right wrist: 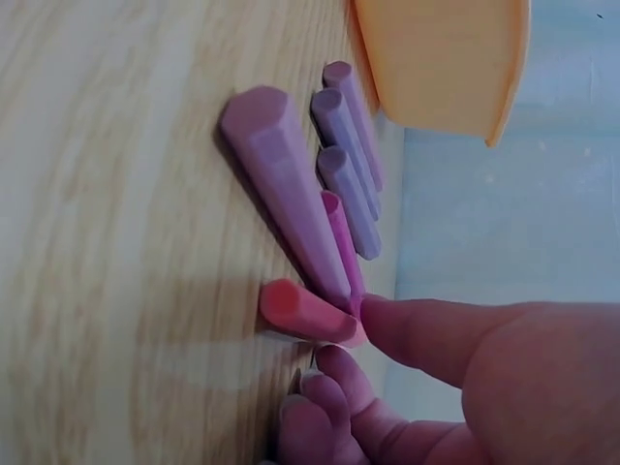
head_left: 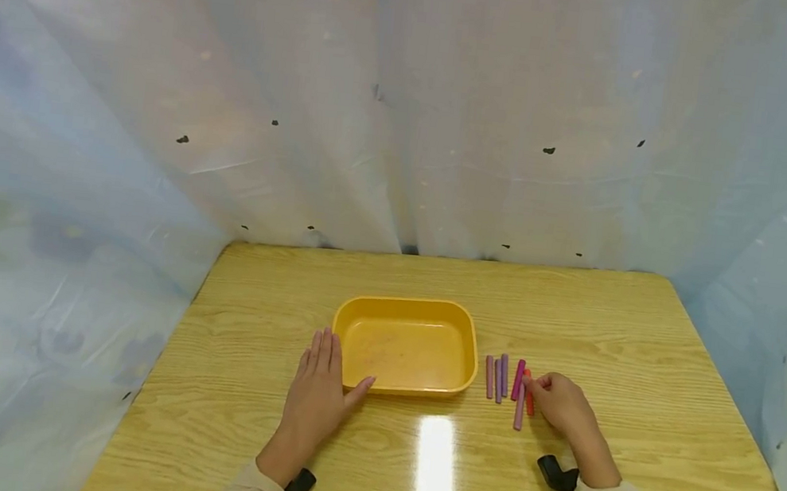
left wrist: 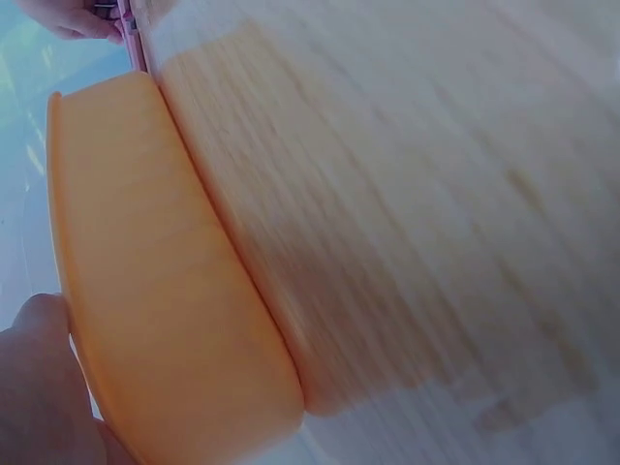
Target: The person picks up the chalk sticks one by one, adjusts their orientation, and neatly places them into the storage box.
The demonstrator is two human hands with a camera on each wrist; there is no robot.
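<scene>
My left hand lies with straight fingers along the left side of a yellow plastic tray, its thumb at the front rim. The left wrist view shows the tray's outer wall beside that hand. To the right of the tray, my right hand pinches the far end of a mauve hexagonal crayon. Its fingers cross over a red-orange crayon, which lies against the mauve one. A magenta crayon is just left of them. The exact fingertip contact is partly hidden.
Several pink and purple crayons lie side by side between the tray and the magenta crayon. The wooden table has a bright light reflection in front of the tray. A pale patterned curtain hangs behind and at both sides.
</scene>
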